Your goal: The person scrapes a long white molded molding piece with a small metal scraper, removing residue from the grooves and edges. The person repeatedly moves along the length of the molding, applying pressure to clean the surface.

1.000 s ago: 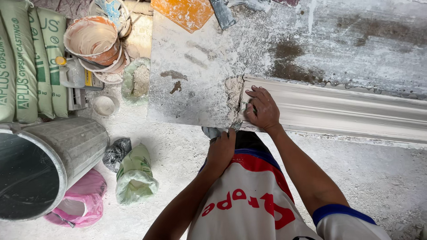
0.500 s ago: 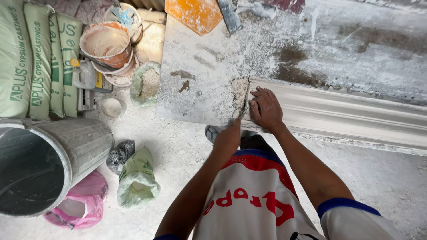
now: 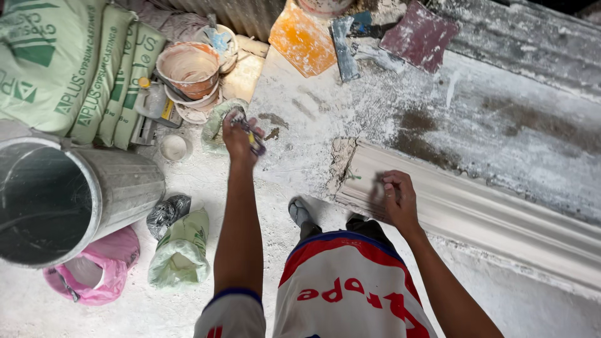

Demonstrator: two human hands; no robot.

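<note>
Edges: long white plaster moulding (image 3: 476, 213) ends mid-frame on the dusty grey surface (image 3: 501, 119), whose near edge runs lower right.
Room: bare surface above the moulding; pots crowd the upper left.
Right hand (image 3: 397, 200): fingers curled, touching the moulding's end.
Left hand (image 3: 241, 138): fingers closed around a small plaster-smeared tool (image 3: 253, 139), centre-left.

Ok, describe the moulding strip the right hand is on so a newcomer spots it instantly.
Find the big dusty worktable. Along its near edge lies a long white moulding, its left end under the right hand. Unlike the flat orange board and dark red tile, it is ridged lengthwise.
</note>
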